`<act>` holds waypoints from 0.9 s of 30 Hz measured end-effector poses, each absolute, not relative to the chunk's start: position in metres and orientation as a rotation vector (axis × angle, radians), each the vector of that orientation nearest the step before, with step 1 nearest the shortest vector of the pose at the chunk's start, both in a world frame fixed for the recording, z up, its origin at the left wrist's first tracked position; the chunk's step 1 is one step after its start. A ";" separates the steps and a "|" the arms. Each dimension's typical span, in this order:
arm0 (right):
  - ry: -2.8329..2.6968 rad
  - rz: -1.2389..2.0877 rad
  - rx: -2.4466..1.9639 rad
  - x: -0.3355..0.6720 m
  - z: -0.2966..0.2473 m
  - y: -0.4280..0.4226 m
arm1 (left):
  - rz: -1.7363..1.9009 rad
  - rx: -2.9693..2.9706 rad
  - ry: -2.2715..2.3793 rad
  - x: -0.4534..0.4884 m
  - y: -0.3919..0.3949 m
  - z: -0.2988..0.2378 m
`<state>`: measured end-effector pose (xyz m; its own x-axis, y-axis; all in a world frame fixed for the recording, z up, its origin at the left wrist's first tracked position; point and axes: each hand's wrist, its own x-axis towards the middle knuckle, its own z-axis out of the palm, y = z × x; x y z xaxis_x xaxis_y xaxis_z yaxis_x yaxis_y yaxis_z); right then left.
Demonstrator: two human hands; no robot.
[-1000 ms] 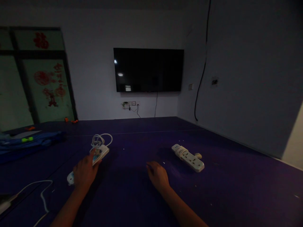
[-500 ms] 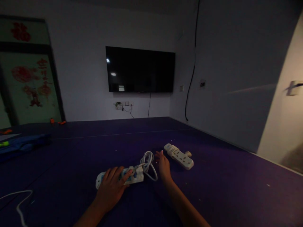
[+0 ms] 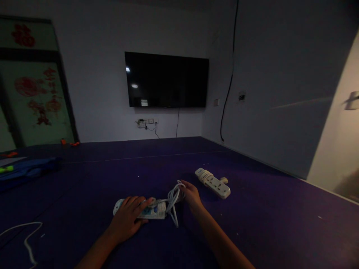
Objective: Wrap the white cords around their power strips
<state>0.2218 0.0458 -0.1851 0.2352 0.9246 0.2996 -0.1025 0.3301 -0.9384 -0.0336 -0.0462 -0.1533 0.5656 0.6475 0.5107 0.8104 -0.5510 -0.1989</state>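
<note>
A white power strip (image 3: 159,213) lies on the purple surface in front of me. My left hand (image 3: 126,218) is over its left part, fingers across the top and thumb along the near side, hiding much of it. From the strip's right end comes a bunched white cord (image 3: 172,200) in loose loops. At the right side of those loops, my right hand (image 3: 193,197) has its fingers closed on the cord. Beyond the right hand rests a second power strip (image 3: 220,188), its own cord wound around one end.
A loose white cable (image 3: 26,243) curves at the near left. Blue cloth (image 3: 30,170) and small orange items (image 3: 74,144) are farther left. A television (image 3: 168,80) hangs on the far wall, and a black cable (image 3: 227,101) runs down near the corner.
My right hand has moved a little left and closed on the cord loops, which now hang differently. My left hand stays on the power strip.
</note>
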 end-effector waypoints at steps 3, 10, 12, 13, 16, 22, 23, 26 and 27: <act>-1.063 0.880 -0.951 0.221 -0.181 0.044 | -0.570 -2.387 -1.267 -0.040 -0.044 -0.150; -1.068 0.710 -0.940 0.222 -0.167 0.034 | -0.621 -2.343 -1.526 -0.052 -0.040 -0.147; -1.053 0.734 -0.912 0.223 -0.164 0.031 | -0.626 -2.348 -1.569 -0.054 -0.039 -0.147; -1.045 0.744 -0.898 0.222 -0.162 0.029 | -0.628 -2.356 -1.583 -0.054 -0.039 -0.148; -1.023 0.763 -0.868 0.221 -0.159 0.026 | -0.633 -2.391 -1.611 -0.055 -0.037 -0.150; -1.037 0.790 -0.827 0.218 -0.159 0.025 | -0.647 -2.407 -1.649 -0.058 -0.032 -0.156; -1.036 0.794 -0.822 0.217 -0.160 0.025 | -0.661 -2.395 -1.634 -0.059 -0.032 -0.157; -1.032 0.804 -0.810 0.214 -0.161 0.024 | -0.755 -2.300 -1.498 -0.058 -0.034 -0.156; -1.032 0.803 -0.808 0.213 -0.161 0.024 | -0.817 -2.238 -1.440 -0.055 -0.035 -0.155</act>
<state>0.2127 0.0241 -0.1611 0.3007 0.8631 0.4058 -0.1812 0.4694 -0.8642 -0.0551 -0.0353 -0.1548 0.3152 0.7024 0.6382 0.9079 -0.4189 0.0127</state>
